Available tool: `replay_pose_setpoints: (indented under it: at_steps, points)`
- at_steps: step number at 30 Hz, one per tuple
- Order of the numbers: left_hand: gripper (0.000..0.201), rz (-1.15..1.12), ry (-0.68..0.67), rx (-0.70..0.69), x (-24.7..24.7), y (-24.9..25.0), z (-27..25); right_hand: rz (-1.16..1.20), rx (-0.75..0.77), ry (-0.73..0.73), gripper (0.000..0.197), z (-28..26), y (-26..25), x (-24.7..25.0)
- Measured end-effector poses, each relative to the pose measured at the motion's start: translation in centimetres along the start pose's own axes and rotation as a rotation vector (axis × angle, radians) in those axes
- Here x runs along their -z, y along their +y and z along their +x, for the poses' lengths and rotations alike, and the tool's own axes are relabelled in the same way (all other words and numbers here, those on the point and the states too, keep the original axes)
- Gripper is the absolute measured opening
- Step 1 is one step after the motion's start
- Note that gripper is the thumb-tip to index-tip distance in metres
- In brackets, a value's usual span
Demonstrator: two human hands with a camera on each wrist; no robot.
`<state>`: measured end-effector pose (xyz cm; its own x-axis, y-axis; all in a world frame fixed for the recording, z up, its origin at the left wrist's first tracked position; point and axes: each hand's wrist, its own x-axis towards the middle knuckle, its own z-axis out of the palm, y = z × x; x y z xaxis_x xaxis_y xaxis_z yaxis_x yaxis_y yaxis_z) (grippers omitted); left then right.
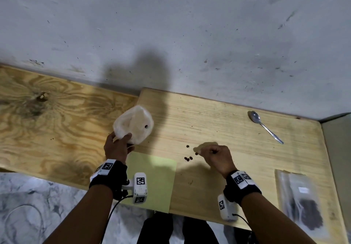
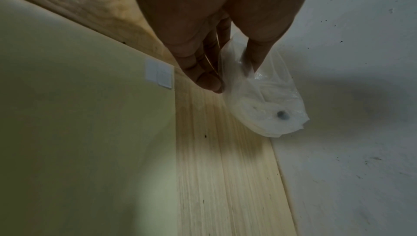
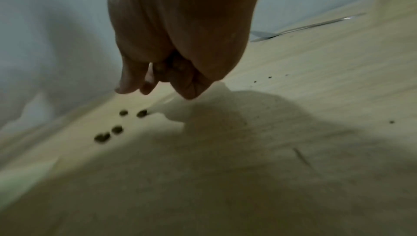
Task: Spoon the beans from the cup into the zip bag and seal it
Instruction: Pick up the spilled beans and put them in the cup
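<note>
- The beans (image 1: 188,158) are split up: a few loose ones lie on the counter (image 1: 228,129) just left of the right hand, 1 dark bean (image 1: 146,126) sits inside the thin cup, and a dark mass of them shows in the zip bag (image 1: 302,204) lying flat at the counter's right edge.
- The left hand (image 1: 117,147) grips the translucent plastic cup (image 1: 133,124), tipped on its side, thumb on the outside and fingers (image 2: 203,72) curled at its rim.
- The right hand (image 1: 216,158) is curled, fingertips bunched low over the strays; it appears to hold picked-up beans, though blur leaves this uncertain.
- The spoon (image 1: 265,127) lies untouched, well apart at the back right.
- A pale green sheet (image 1: 157,179) lies between the wrists.
- Risks, as I judge them: the tipped cup could let its bean roll out; pinched beans may slip from the fingers; the flimsy cup may crumple under a tight grip.
</note>
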<state>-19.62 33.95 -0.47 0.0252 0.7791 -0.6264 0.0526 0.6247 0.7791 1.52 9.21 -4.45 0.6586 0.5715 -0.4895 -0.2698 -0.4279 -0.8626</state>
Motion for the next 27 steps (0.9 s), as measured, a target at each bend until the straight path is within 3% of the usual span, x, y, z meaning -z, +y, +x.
replay_pose_setpoints:
  at_steps: [7,11,17,18,20,24,26,27]
  points:
    - [0.052,0.004,-0.014,0.007,0.3,-0.3,0.1,-0.382,0.117,0.053,0.033,0.6,1.1,-1.1]
    - [0.051,-0.003,-0.018,0.003,0.3,-0.5,-0.2,-0.529,0.175,0.046,0.013,0.4,1.6,-1.2]
    - [0.053,0.005,-0.019,-0.009,0.1,-0.8,-1.2,-0.648,0.273,0.012,0.012,-0.5,0.9,-1.5]
    - [0.053,0.005,-0.019,-0.012,0.1,-0.9,-1.4,-0.544,0.244,0.051,0.014,-0.5,0.9,-1.5]
    - [0.055,0.002,-0.019,-0.021,0.1,-1.0,-1.8,-0.117,0.078,0.112,0.017,-0.6,0.2,-1.1]
    - [0.055,-0.011,-0.013,-0.028,0.2,-1.6,-2.7,0.827,-0.324,-0.121,0.016,-1.1,-1.3,1.2]
    - [0.055,-0.018,-0.009,-0.027,0.2,-1.8,-3.1,0.965,-0.306,-0.236,0.038,-1.2,-1.2,2.1]
    - [0.055,-0.022,-0.008,-0.028,0.2,-1.9,-3.3,0.965,-0.280,-0.273,0.039,-1.3,-1.3,2.3]
